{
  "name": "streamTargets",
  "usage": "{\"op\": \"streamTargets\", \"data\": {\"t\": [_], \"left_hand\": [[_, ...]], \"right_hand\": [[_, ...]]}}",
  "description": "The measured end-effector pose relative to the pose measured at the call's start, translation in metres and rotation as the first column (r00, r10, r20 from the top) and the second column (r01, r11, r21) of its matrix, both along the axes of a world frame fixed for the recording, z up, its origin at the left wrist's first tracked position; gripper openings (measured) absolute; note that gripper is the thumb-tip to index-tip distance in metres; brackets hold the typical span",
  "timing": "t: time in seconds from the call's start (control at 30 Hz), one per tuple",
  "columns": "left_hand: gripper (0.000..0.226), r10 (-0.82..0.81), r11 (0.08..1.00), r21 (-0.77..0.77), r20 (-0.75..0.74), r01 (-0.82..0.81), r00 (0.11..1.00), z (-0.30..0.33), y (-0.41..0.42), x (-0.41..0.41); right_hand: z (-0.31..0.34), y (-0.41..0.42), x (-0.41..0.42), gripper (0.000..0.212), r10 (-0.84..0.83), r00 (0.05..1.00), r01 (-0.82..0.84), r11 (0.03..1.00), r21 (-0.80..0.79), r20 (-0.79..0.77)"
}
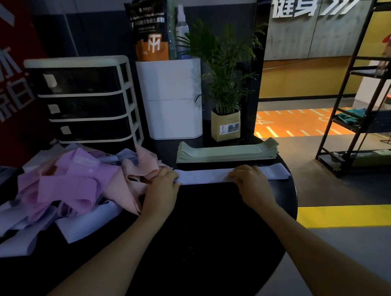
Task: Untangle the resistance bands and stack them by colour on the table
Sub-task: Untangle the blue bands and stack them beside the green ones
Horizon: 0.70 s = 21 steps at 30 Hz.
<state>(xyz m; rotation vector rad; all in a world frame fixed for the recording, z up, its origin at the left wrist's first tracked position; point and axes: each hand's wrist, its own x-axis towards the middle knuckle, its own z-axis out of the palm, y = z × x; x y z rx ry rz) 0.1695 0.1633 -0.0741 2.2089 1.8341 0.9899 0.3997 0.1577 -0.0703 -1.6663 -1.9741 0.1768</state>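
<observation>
A pale lavender resistance band (pixel 205 176) lies flat and stretched out across the black table (pixel 205 215). My left hand (pixel 161 185) presses its left end, and my right hand (pixel 250 179) rests palm down on its right half. Both hands lie flat on the band, fingers together. Just behind it sits a neat stack of green bands (pixel 226 151). At the left lies a tangled heap of bands (pixel 74 183) in pink, peach and lavender.
A black and white drawer unit (pixel 85 101) stands at the back left, a white box (pixel 171 99) with a pouch and spray bottle behind the middle, a potted plant (pixel 226 121) beside it. The table's rounded edge drops off at the right. A black shelf rack (pixel 357 94) stands beyond.
</observation>
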Motion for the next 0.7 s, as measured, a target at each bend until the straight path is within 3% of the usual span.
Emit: {"op": "streamTargets", "data": {"t": [0.23,0.53,0.7], "left_hand": [[0.028,-0.099,0.990,0.097,-0.026,0.101,0.995,0.025,-0.034,-0.017],[0.031,0.115,0.981,0.178,-0.212,-0.078,0.970,0.031,-0.097,-0.106],[0.049,0.140,0.976,0.196,-0.248,-0.092,0.959,0.021,-0.106,-0.140]], "right_hand": [[0.013,-0.012,-0.049,0.033,0.045,0.996,-0.044,0.999,0.015,-0.073],[0.029,-0.044,-0.154,0.034,0.312,0.947,-0.309,0.950,0.052,-0.075],[0.035,-0.058,-0.197,0.035,0.380,0.924,-0.380,0.925,0.022,-0.035]]}}
